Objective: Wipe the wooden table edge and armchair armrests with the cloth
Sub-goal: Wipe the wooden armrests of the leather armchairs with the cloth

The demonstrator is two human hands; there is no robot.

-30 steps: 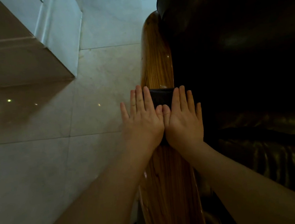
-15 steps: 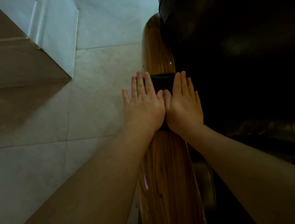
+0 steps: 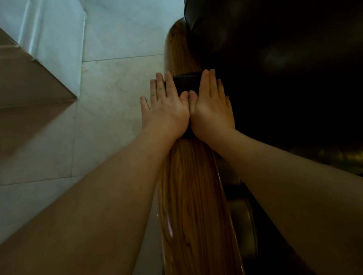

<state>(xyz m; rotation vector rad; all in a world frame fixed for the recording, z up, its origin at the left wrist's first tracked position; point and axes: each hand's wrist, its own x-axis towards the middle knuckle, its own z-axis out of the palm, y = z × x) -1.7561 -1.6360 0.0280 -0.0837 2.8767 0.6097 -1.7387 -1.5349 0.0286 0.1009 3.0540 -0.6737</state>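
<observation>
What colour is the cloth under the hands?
The cloth looks black or very dark; dim light hides the exact shade. The head view shows it on the armrest.

Both hands, left (image 3: 167, 112) & right (image 3: 211, 110), press flat on dark cloth (image 3: 185, 83) atop wooden armrest (image 3: 194, 191).

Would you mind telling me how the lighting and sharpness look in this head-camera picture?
Head view: dim overall; the dark leather armchair seat is nearly black, and the dark cloth barely separates from it; faint glare streaks the glossy wooden armrest; the left hand and right hand are reasonably sharp; wide-angle stretching enlarges the forearms.
</observation>
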